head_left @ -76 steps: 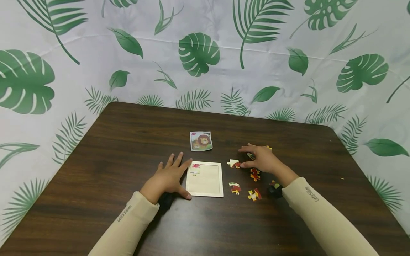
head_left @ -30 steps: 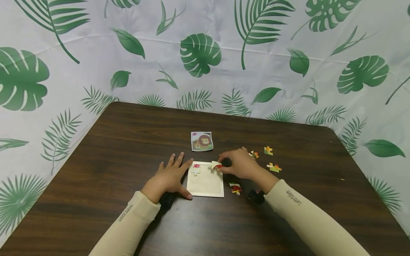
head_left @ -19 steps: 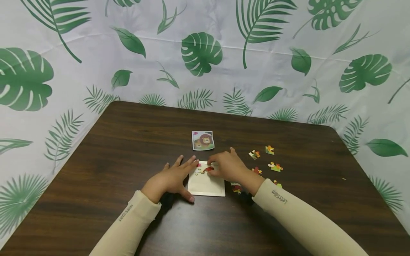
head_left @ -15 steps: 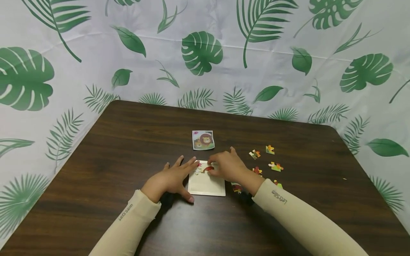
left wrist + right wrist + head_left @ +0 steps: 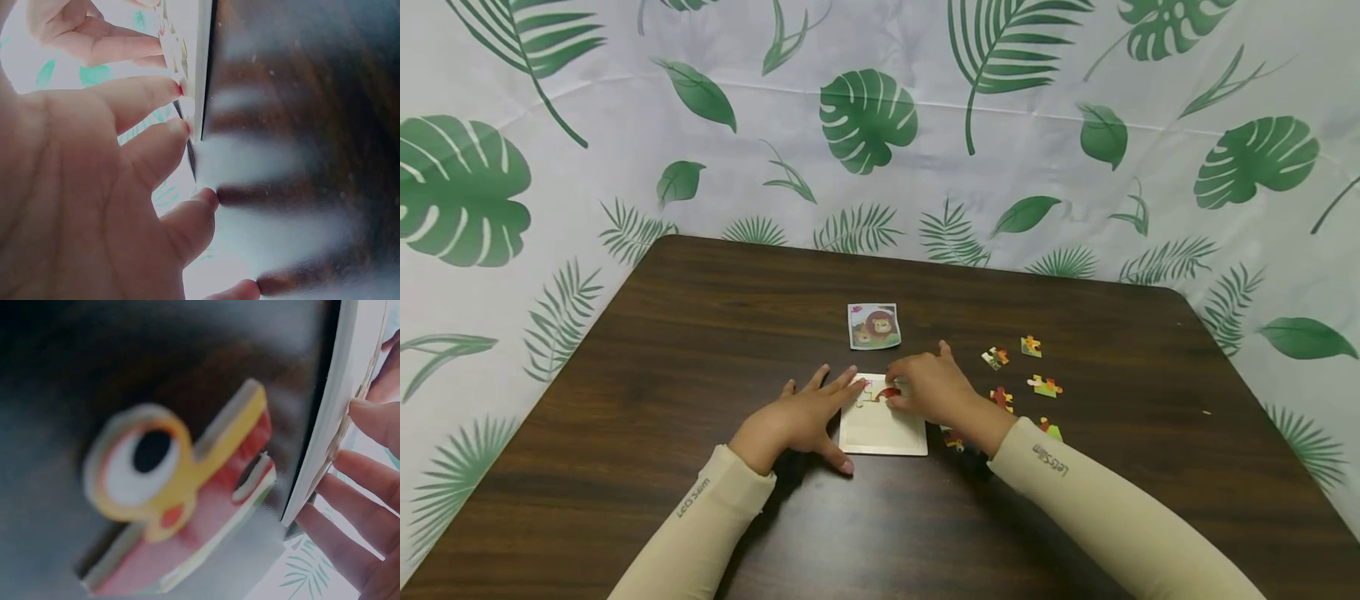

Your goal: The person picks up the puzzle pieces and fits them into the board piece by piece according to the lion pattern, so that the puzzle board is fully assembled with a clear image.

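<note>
A shallow, pale wooden puzzle tray lies flat on the table. Along its left side my left hand is spread, two fingertips on the tray's upper left corner and the piece there, the thumb on the table. My right hand pinches a cream and red jigsaw piece between thumb and index finger at the tray's upper middle, beside the corner piece. Fingers partly cover this piece, so whether it sits fully flat cannot be seen. Under the right wrist lies a red piece with an eye.
A lion picture card lies behind the tray. Several loose pieces are scattered to the right, among them an orange and green one, a yellow and green one and a red one. A leaf-print cloth hangs behind the table.
My right hand has carried the cream and red piece leftward from the table into the tray, beside the corner piece. The left fingertips have shifted slightly right onto the tray's corner.
</note>
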A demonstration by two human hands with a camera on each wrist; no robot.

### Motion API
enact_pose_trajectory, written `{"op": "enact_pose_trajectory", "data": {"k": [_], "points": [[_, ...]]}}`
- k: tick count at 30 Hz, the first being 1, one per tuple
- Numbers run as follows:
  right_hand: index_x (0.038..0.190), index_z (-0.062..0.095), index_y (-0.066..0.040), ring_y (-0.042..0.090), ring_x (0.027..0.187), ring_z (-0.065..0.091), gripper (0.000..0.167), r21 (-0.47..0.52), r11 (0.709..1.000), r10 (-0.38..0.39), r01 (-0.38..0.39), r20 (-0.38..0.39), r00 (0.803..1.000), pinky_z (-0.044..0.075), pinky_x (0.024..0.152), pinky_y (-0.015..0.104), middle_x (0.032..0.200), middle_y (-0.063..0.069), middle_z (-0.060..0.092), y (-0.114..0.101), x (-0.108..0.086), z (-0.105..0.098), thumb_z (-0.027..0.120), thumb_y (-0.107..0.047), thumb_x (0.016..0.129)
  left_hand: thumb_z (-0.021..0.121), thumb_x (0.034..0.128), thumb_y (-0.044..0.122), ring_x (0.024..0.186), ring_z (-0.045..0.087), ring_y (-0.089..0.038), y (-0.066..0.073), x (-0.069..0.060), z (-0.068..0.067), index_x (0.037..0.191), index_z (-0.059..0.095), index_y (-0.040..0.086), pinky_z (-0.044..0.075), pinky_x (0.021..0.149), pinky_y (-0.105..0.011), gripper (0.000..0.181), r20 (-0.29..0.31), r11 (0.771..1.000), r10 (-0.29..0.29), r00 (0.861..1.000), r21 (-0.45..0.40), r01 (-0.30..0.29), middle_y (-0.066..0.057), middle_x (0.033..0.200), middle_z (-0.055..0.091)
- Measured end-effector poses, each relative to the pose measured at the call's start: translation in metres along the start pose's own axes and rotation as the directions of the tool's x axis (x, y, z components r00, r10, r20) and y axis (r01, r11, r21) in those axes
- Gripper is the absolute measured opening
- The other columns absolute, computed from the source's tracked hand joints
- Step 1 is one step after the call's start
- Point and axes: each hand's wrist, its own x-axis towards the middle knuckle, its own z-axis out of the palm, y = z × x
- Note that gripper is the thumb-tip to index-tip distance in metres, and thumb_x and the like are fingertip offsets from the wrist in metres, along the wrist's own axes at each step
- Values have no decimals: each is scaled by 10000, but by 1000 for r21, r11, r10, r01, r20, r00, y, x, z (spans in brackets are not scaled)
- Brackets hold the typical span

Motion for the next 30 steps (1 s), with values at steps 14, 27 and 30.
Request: {"op": "enact_pose_trajectory", "data": {"k": [14,27,30], "points": [[994,697,-236,170,983,617,267,35,999,-15,15,-19,1000,191,964,667,1052,-82,665,3,-2,-1,731,-385,775,810,610,473,1381,-24,-335,0,0,0,1468,255,280,38,991,-667,1040,-5,1000,18,1000,9,-17,6,1541,47],[1148,647,-129,258,1075,567,365,356,934,32,-1,-81,996,430,894,448,1140,62,631,56,-28,0,690,-308,832,788,613,517,1382,-6,-341,5,3,2,1461,279,281,59,993,-664,1017,-21,997,-8,1000,72,10,8,1542,55],[1148,646,-118,274,1090,558,374,374,927,27,2,-72,997,425,901,454,1155,77,624,62,-31,1,688,-313,832,789,628,502,1381,8,-349,6,3,2,1458,291,275,71,991,-667,994,-33,997,-18,999,72,20,2,1541,73]]}}
